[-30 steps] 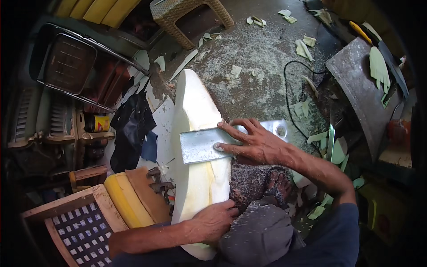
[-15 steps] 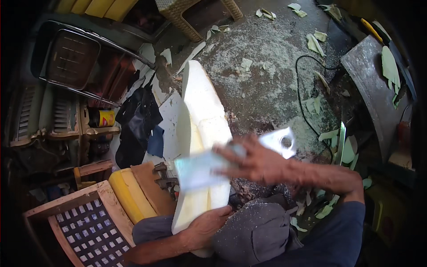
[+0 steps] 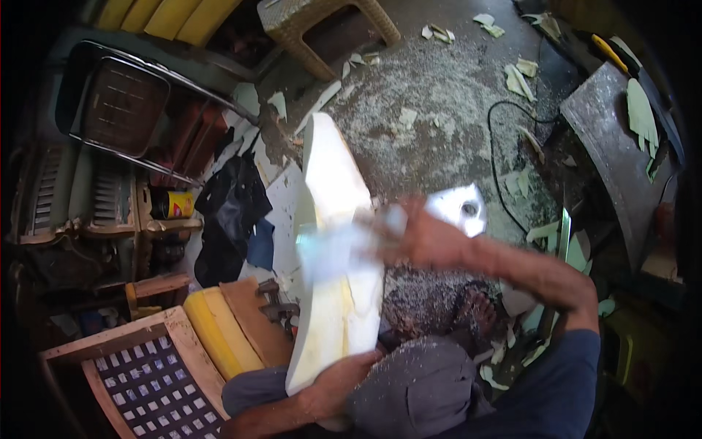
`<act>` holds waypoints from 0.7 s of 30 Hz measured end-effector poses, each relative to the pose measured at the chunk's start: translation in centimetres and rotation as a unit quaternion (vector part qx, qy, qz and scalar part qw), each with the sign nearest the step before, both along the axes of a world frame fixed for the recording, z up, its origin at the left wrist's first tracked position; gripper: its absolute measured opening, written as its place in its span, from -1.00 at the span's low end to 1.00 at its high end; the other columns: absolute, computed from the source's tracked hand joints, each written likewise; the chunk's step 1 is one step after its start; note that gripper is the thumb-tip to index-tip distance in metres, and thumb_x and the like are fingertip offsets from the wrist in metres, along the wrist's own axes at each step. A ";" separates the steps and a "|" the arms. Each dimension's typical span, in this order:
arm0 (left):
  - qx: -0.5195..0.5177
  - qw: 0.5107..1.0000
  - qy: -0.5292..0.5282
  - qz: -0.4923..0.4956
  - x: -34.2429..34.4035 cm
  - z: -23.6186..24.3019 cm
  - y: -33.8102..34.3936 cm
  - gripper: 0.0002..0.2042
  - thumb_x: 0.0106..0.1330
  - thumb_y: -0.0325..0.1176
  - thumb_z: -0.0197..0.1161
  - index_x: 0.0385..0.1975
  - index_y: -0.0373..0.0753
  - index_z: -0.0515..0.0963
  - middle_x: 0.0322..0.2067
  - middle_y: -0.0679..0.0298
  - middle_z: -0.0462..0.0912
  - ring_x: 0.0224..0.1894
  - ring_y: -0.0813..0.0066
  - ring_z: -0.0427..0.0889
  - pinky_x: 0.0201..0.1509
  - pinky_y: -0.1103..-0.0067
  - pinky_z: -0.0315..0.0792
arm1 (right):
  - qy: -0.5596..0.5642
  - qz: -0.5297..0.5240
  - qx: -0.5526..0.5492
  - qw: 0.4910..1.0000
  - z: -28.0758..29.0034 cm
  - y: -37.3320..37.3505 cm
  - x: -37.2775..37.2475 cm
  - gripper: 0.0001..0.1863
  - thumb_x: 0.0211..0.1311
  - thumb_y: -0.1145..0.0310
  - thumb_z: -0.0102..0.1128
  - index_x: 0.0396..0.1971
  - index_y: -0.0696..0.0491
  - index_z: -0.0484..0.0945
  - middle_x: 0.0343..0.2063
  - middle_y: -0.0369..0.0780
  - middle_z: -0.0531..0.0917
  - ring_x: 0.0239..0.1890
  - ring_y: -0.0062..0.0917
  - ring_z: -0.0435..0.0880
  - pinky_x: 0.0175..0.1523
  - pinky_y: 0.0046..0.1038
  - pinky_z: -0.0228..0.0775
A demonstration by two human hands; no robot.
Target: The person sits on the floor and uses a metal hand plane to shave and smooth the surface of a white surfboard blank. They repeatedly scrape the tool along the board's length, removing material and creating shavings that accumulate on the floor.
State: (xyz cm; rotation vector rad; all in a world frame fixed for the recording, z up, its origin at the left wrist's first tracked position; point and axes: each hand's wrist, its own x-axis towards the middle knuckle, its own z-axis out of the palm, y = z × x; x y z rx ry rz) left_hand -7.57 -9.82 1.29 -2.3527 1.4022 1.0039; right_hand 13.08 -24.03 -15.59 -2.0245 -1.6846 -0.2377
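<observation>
Apparently, in the head view, smoothing is in hand: the right hand [image 3: 418, 233], fingers blurred, grips a metal plate [image 3: 333, 252] across the foam block [image 3: 330, 175] before the person; the left hand [image 3: 340, 385] clasps the block's near end. Another stroke calls for steady bracing.

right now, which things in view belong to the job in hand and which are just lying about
In use:
white foam block, near end in the left hand
flat metal tool, in the right hand

Seemingly just lying about:
patterned stool
black sheet
yellow padded piece
pale scraps
</observation>
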 end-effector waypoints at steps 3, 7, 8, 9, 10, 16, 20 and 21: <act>0.034 0.996 0.082 -0.031 0.4 0.2 0.9 -0.66 0.42 -0.30 -0.11 0.05 -0.19 0.56 0.16 0.15 0.58 0.25 0.40 0.43 0.45 0.46 0.14 | -0.008 0.060 0.042 0.997 0.3 0.7 0.0 -0.11 0.34 0.40 0.24 0.51 -0.66 0.07 0.57 -0.19 0.09 0.30 -0.16 0.44 0.28 -0.06 0.42; -0.039 0.997 -0.056 -0.035 0.2 -0.2 0.8 -0.65 0.37 -0.25 -0.05 0.04 -0.17 0.57 0.12 0.20 0.60 0.24 0.41 0.44 0.45 0.49 0.11 | 0.023 0.018 -0.048 0.998 1.4 -0.7 1.3 -0.32 0.39 0.28 0.15 0.45 -0.56 0.27 0.54 -0.19 0.19 0.37 -0.12 0.35 0.39 0.02 0.33; -0.079 0.996 -0.027 0.024 0.3 -0.3 1.2 -0.65 0.36 -0.24 -0.03 0.05 -0.16 0.56 0.12 0.22 0.61 0.24 0.41 0.44 0.45 0.50 0.10 | -0.002 0.061 -0.019 0.998 2.6 -0.4 -1.9 -0.36 0.42 0.26 0.08 0.46 -0.53 0.27 0.55 -0.21 0.17 0.36 -0.18 0.38 0.40 0.01 0.33; -0.103 0.993 -0.015 0.051 -0.4 -0.9 1.7 -0.66 0.36 -0.29 -0.03 0.05 -0.18 0.54 0.10 0.21 0.60 0.23 0.41 0.45 0.43 0.50 0.14 | -0.016 0.100 0.005 0.995 3.3 -0.5 -4.3 -0.39 0.44 0.23 0.00 0.46 -0.50 0.26 0.56 -0.22 0.15 0.35 -0.23 0.41 0.41 0.01 0.32; -0.124 0.989 -0.005 0.085 -1.2 -1.4 2.0 -0.68 0.37 -0.34 -0.03 0.05 -0.20 0.52 0.09 0.21 0.59 0.22 0.41 0.46 0.42 0.50 0.18 | 0.074 0.055 -0.012 0.996 2.7 -0.1 -3.0 -0.42 0.46 0.18 0.01 0.45 -0.51 0.30 0.56 -0.21 0.16 0.37 -0.18 0.36 0.41 0.05 0.28; 0.003 0.999 -0.028 -0.029 -3.2 -3.3 2.3 -0.67 0.32 -0.25 0.05 -0.04 -0.10 0.69 0.03 0.30 0.66 0.20 0.50 0.47 0.41 0.47 0.10 | 0.024 -0.053 -0.022 0.998 0.3 -0.4 1.9 -0.40 0.43 0.19 0.12 0.43 -0.50 0.34 0.47 -0.13 0.29 0.35 0.00 0.35 0.35 0.15 0.27; -0.040 0.997 -0.052 -0.029 -3.2 -4.9 2.9 -0.67 0.30 -0.27 0.06 -0.05 -0.07 0.72 0.01 0.31 0.67 0.22 0.47 0.46 0.42 0.47 0.09 | 0.009 -0.062 -0.006 0.998 0.0 -0.1 1.9 -0.24 0.28 0.35 0.28 0.44 -0.53 0.31 0.51 -0.16 0.25 0.30 -0.05 0.38 0.27 0.07 0.39; -0.057 0.996 -0.055 -0.034 -3.6 -5.0 2.8 -0.67 0.30 -0.27 0.07 -0.04 -0.07 0.71 0.02 0.30 0.67 0.23 0.46 0.45 0.42 0.46 0.08 | 0.020 -0.087 -0.046 0.995 0.0 -1.1 2.5 -0.24 0.27 0.33 0.29 0.45 -0.52 0.30 0.49 -0.12 0.27 0.31 -0.07 0.39 0.26 0.09 0.40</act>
